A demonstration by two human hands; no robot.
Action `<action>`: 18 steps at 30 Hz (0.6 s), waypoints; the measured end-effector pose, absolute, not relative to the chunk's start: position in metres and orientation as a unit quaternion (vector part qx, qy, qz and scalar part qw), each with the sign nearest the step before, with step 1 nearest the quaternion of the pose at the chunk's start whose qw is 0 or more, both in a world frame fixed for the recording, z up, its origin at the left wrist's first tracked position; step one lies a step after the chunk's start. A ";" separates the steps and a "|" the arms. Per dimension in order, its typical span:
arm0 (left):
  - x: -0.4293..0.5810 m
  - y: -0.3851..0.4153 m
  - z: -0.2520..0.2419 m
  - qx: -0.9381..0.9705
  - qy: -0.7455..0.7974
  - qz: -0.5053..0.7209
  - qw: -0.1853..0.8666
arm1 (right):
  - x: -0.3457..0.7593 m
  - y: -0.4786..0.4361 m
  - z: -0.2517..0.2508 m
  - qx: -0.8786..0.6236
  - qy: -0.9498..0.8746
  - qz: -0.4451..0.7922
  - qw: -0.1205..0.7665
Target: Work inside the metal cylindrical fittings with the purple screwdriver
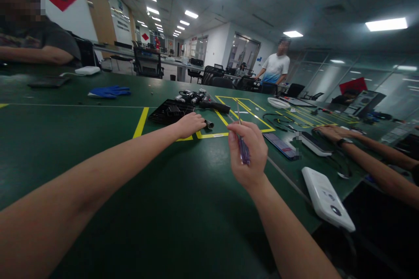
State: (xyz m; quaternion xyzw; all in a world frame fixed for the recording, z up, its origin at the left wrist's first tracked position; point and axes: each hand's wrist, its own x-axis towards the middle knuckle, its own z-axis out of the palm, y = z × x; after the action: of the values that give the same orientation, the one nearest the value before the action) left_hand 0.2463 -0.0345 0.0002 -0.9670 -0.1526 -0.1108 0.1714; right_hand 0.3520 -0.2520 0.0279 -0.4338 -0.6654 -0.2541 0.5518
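Note:
My left hand point(189, 124) reaches far across the green table point(98, 139) and is closed around a small dark cylindrical part point(208, 124), whose metal end sticks out past my fingers. It lies beside a black tray point(168, 111). My right hand point(248, 154) is raised nearer to me and grips a screwdriver point(241, 137) with a purple handle, its thin shaft pointing up and away.
Yellow tape boxes point(248, 115) mark the table. Several silver-black parts point(191, 96), a black tube point(214, 106), a blue glove point(109, 91), a phone point(280, 145) and white devices point(327, 198) lie around. Another person's arms point(360, 148) rest at the right; people sit and stand beyond.

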 end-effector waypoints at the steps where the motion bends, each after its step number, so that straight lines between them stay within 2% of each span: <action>1: 0.245 -0.036 0.001 -0.967 -0.153 -0.116 0.166 | 0.353 -0.252 0.028 -0.435 -0.665 -0.255 0.550; 9: 0.221 -0.074 0.002 -0.954 -0.203 -0.210 0.065 | 0.350 -0.254 0.027 -0.429 -0.670 -0.219 0.565; 14: 0.189 -0.120 -0.002 -0.928 -0.234 -0.286 -0.042 | 0.341 -0.257 0.024 -0.431 -0.625 -0.015 0.651; 16: 0.175 -0.137 -0.007 -0.894 -0.212 -0.349 -0.183 | 0.338 -0.258 0.024 -0.403 -0.597 0.082 0.689; 18: 0.161 -0.150 -0.015 -0.866 -0.180 -0.383 -0.265 | 0.334 -0.258 0.023 -0.361 -0.576 0.163 0.715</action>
State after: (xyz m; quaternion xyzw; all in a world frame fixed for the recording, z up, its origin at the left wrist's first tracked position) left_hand 0.1612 -0.1504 -0.0152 -0.8665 -0.1805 -0.3827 -0.2650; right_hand 0.3344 -0.2581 0.0230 -0.3606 -0.5763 0.1633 0.7150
